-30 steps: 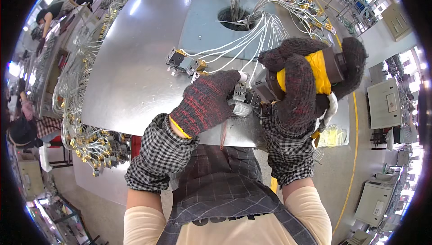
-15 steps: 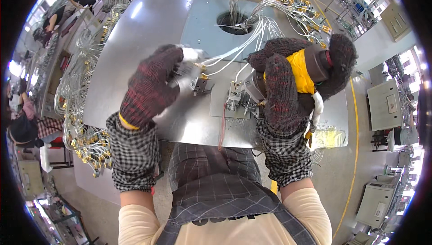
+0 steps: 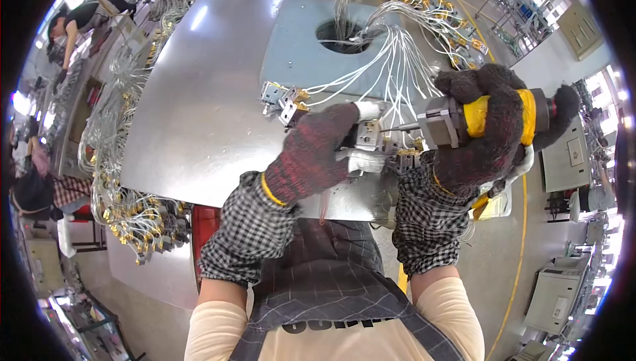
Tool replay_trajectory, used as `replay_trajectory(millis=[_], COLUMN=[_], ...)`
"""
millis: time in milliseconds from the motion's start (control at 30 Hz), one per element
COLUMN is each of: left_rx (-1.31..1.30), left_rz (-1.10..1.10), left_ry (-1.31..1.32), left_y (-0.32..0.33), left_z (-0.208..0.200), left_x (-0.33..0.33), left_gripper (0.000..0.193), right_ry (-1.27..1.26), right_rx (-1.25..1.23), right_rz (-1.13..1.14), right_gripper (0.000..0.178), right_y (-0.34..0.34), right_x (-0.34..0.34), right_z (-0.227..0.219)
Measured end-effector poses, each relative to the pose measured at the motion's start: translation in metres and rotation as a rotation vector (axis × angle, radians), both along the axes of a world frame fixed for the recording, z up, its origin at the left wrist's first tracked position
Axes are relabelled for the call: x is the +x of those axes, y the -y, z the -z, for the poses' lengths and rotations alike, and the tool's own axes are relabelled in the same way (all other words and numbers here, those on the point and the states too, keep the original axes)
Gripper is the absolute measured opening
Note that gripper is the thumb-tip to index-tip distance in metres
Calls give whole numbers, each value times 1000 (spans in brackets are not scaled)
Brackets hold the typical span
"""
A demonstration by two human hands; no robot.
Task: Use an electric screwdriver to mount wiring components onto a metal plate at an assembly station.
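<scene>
My left hand [image 3: 317,152], in a dark knitted glove with white-covered fingertips, is closed on a small silvery metal block [image 3: 368,136] near the front of the table. My right hand [image 3: 493,132], also gloved, wraps round a dark power screwdriver [image 3: 442,124] bound with yellow tape. Its thin bit points left and reaches the block's side; whether it touches cannot be made out. Other small metal blocks [image 3: 405,161] lie just below the bit. Farther left, two or so similar blocks with brass-coloured parts [image 3: 286,101] rest on the table, joined to white wires [image 3: 348,77].
The shiny metal table [image 3: 192,109] carries a blue-grey plate [image 3: 291,50] with a round dark hole [image 3: 344,36] that wires run into. Wired parts [image 3: 457,30] crowd the far right edge. Bundled wires [image 3: 126,162] hang at the left. A co-worker [image 3: 83,26] bends over at upper left.
My left hand has moved right from the group of blocks, which now lies released, to a block before the screwdriver. My right hand has shifted right, turning the screwdriver's bit leftward.
</scene>
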State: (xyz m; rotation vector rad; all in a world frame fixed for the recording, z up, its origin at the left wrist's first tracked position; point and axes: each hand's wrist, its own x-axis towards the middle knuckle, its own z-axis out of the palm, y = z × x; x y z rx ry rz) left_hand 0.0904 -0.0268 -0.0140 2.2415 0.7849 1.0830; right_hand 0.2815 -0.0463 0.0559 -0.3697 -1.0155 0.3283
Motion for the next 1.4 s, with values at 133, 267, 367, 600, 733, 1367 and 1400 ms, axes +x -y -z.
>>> replay_trajectory(millis=[133, 267, 367, 600, 733, 1367, 1400], left_rx=[-187, -47, 101, -114, -88, 202, 225], left_rz=[-82, -72, -72, -81, -78, -354, -304], left_ry=[-132, -53, -96, -324, -454, -609, -499], left_y=[-4, -8, -13, -8, -6, -20, -24], left_z=[-10, -6, 11, -4, -12, 19, 22], left_x=[-38, -60, -50, -19, -15, -59, -63], left_gripper=[65, 68, 68, 48, 51, 43, 46], right_ry=[-94, -27, -53, -44, -14, 139, 144], right_rx=[-18, -190, -90, -71, -87, -175, -188], right_rz=[-79, 122, 53, 19, -38, -10, -9], right_gripper=[73, 77, 77, 77, 78, 75, 75], right_y=[-2, 4, 3, 5, 8, -2, -1], right_x=[-17, -25, -33, -40, -47, -56, -57], right_z=[1, 4, -5, -8, 2, 25, 23])
